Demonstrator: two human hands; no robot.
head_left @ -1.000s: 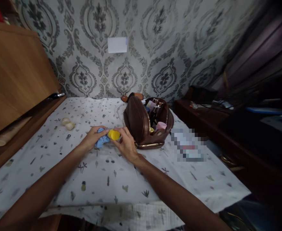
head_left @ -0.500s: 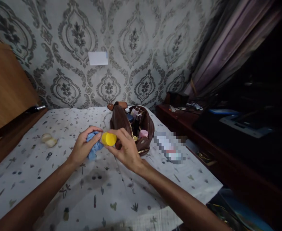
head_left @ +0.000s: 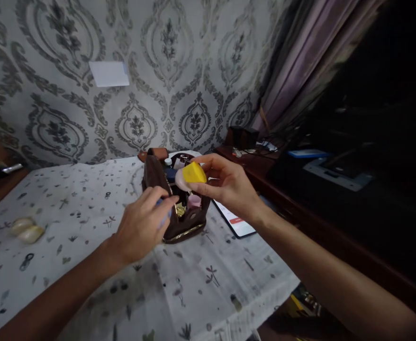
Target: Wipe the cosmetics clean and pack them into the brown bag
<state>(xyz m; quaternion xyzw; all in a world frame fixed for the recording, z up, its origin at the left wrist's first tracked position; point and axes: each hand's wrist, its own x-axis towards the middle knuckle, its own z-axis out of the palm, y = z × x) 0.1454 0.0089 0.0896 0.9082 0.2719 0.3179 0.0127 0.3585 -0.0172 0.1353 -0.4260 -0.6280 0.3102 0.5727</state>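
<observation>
Pinched in my right hand [head_left: 231, 187] is a small pale bottle with a yellow cap [head_left: 194, 173], tilted over the mouth of an unzipped brown bag [head_left: 185, 231]. My left hand [head_left: 142, 225] is closed at the bag's near left edge. A bunched blue cloth [head_left: 164, 215] shows between its fingers, mostly hidden by them. Inside the bag are a pink jar [head_left: 194, 201], a white-capped bottle [head_left: 168, 162] and other small items, some covered by the yellow-capped bottle.
A phone [head_left: 244, 229] with a lit screen lies right of the bag, partly behind my right forearm. Two pale rounded items [head_left: 28, 230] sit at the left on the patterned tablecloth [head_left: 97, 208]. A dark red desk [head_left: 225, 154] with cables stands to the right.
My right hand has carried the yellow-capped bottle away from the cloth and over the open bag. My left hand has moved to the bag's edge with the cloth. The view has turned right.
</observation>
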